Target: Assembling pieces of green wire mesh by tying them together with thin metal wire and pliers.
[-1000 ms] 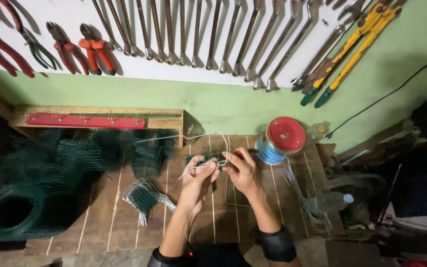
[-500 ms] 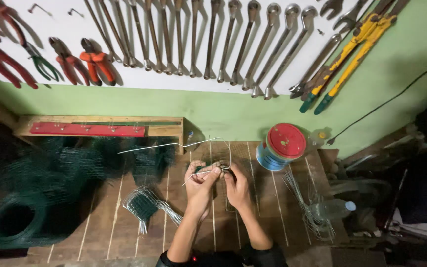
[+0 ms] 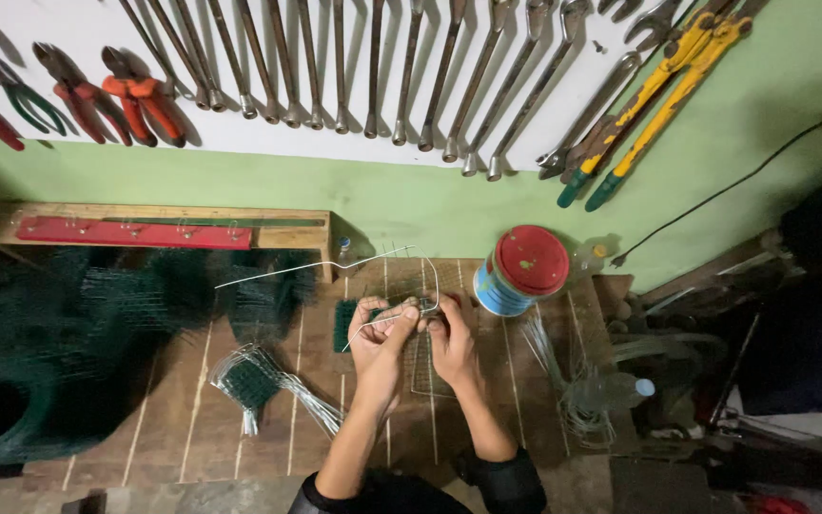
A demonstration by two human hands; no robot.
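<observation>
Both my hands meet over the middle of the wooden workbench (image 3: pixel 192 419). My left hand (image 3: pixel 380 345) and my right hand (image 3: pixel 448 335) pinch a small wire piece (image 3: pixel 420 306) between their fingertips. A long thin silver wire (image 3: pixel 316 265) runs from that piece out to the left and curves up over my hands. Under my hands lies a small square of wire mesh (image 3: pixel 423 366). A small green mesh piece (image 3: pixel 344 324) lies just left of my left hand.
A red-lidded blue tin (image 3: pixel 520 271) stands right of my hands. A bundle of bent wires with green mesh (image 3: pixel 259 381) lies at left, green mesh rolls (image 3: pixel 40 352) farther left. Loose wires and a plastic bottle (image 3: pixel 611 390) sit at right. Wrenches, pliers and yellow cutters hang on the wall (image 3: pixel 382 57).
My hands have drawn closer together and nearer to me. The long wire now sticks out farther to the left. The view has tilted down slightly.
</observation>
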